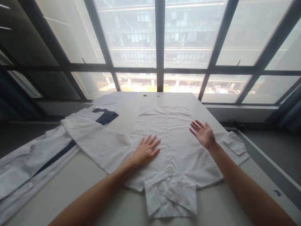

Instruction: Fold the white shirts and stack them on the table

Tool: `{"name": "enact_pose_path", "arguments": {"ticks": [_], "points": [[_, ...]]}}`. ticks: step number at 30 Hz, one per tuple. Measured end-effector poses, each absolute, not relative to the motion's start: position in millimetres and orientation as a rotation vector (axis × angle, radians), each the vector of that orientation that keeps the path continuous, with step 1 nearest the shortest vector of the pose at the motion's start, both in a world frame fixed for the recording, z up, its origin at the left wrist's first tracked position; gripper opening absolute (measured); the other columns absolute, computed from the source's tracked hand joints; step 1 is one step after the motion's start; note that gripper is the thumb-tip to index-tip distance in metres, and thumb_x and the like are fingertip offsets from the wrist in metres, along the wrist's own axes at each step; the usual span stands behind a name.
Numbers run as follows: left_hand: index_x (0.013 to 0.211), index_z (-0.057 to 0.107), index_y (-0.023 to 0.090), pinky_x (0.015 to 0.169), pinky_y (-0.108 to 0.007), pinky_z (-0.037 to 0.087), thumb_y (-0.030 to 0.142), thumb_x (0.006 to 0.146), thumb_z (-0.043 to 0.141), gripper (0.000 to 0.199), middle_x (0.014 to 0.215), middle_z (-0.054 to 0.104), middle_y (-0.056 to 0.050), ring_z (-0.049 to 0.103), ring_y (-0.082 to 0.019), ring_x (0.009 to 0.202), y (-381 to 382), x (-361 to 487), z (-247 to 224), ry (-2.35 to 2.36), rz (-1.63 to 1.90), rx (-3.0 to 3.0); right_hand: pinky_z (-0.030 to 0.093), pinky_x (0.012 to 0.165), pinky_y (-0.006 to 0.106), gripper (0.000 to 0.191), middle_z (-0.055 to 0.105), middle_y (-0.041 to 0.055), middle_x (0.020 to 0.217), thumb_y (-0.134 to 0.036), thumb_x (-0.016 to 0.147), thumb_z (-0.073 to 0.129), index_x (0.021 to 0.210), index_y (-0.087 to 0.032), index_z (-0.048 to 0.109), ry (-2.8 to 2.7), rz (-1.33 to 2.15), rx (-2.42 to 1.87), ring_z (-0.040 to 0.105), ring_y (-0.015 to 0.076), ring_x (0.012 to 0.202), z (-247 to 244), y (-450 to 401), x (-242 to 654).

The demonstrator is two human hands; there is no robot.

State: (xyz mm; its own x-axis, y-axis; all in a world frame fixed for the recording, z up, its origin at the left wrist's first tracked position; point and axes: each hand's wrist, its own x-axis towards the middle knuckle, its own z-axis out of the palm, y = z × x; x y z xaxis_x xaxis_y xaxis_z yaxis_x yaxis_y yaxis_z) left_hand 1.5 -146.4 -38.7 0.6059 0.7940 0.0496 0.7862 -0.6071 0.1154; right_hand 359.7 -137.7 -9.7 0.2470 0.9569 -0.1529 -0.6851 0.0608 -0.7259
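Observation:
A white shirt point(178, 135) lies spread out, front side up, with its collar point(181, 194) toward me and its hem toward the window. Its left-hand sleeve point(98, 141) stretches out over other clothes, while the right-hand sleeve ends in a cuff point(235, 143) folded back. My left hand point(146, 151) rests flat on the shirt, left of the button line, fingers spread. Above the shirt's right side is my right hand point(203, 134), palm turned up and sideways, fingers apart, holding nothing.
On the left of the white table point(117, 201) are more white garments point(35, 157) and a dark blue piece of cloth point(107, 117). White sheets point(107, 99) lie at the far left corner. Two small holes are near the far edge. Large windows stand behind.

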Motion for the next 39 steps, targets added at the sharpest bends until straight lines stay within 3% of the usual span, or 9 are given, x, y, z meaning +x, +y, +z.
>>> {"name": "enact_pose_path", "arguments": {"ticks": [7,11,18,23,28,31,34,39], "points": [[0.157,0.035,0.033,0.121,-0.059,0.016,0.052,0.105,0.035,0.056,0.166,0.024,-0.004,0.017,-0.032,0.154,-143.5,0.3,-42.8,1.35,0.137,2.779,0.04,0.114,0.05,0.06,0.057,0.0096,0.146,-0.06,0.103,0.025,0.126,-0.022,0.065,-0.75,1.764,-0.536,0.052,0.0251,0.136,-7.8,-181.6,264.4],[0.157,0.035,0.034,0.121,-0.059,0.016,0.053,0.105,0.035,0.056,0.166,0.025,-0.005,0.018,-0.032,0.154,-142.3,0.3,-44.4,1.35,0.153,2.781,0.041,0.113,0.05,0.061,0.059,0.0144,0.143,-0.059,0.104,0.026,0.126,-0.017,0.064,-0.718,1.919,-0.651,0.06,0.0256,0.126,-26.3,-190.4,241.6],[0.156,0.037,0.034,0.121,-0.058,0.017,0.053,0.104,0.036,0.055,0.166,0.026,-0.004,0.018,-0.032,0.153,-141.3,-1.7,-46.8,1.332,0.174,2.785,0.053,0.101,0.05,0.055,0.064,0.0218,0.133,-0.051,0.105,0.03,0.128,-0.012,0.059,-0.531,1.84,-0.764,0.067,0.0277,0.117,-35.6,-161.7,296.6],[0.156,0.036,0.035,0.121,-0.056,0.017,0.054,0.104,0.036,0.056,0.166,0.026,-0.002,0.018,-0.031,0.153,-142.2,-1.3,-45.5,1.342,0.172,2.771,0.06,0.092,0.045,0.044,0.069,0.0178,0.121,-0.039,0.106,0.027,0.122,-0.016,0.06,-0.324,1.49,-0.847,0.07,0.0242,0.111,-37.4,-145.9,340.7],[0.156,0.037,0.034,0.121,-0.057,0.017,0.055,0.104,0.036,0.056,0.166,0.026,-0.003,0.018,-0.031,0.153,-142.5,-0.6,-43.9,1.341,0.172,2.76,0.06,0.092,0.042,0.041,0.072,0.0158,0.11,-0.035,0.106,0.029,0.109,-0.016,0.065,-0.369,1.424,-0.91,0.071,0.0224,0.106,-39.3,-142.4,341.1],[0.156,0.037,0.034,0.122,-0.057,0.017,0.054,0.104,0.036,0.056,0.166,0.026,-0.003,0.018,-0.031,0.154,-142.7,-1.0,-43.9,1.337,0.168,2.756,0.055,0.101,0.043,0.029,0.073,0.0123,0.108,-0.028,0.102,0.04,0.101,-0.017,0.068,-0.529,1.316,-1.005,0.071,0.021,0.105,-40.9,-144.4,330.4],[0.157,0.034,0.033,0.122,-0.056,0.018,0.053,0.105,0.037,0.056,0.167,0.021,-0.004,0.015,-0.03,0.154,-142.9,-2.0,-45.4,1.349,0.223,2.759,0.046,0.111,0.047,0.016,0.071,0.0087,0.121,-0.026,0.092,0.059,0.102,-0.021,0.072,-0.891,1.142,-1.09,0.065,0.0236,0.118,-42.6,-151.6,318.1],[0.156,0.038,0.032,0.121,-0.058,0.02,0.053,0.104,0.037,0.056,0.167,0.022,-0.005,0.014,-0.031,0.154,-141.9,-4.6,-45.6,1.327,0.301,2.79,0.021,0.124,0.054,0.031,0.055,0.0049,0.148,-0.038,0.086,0.069,0.115,-0.029,0.072,-1.6,0.807,-1.179,0.04,0.0284,0.144,-43.8,-168.8,300.9]]}}
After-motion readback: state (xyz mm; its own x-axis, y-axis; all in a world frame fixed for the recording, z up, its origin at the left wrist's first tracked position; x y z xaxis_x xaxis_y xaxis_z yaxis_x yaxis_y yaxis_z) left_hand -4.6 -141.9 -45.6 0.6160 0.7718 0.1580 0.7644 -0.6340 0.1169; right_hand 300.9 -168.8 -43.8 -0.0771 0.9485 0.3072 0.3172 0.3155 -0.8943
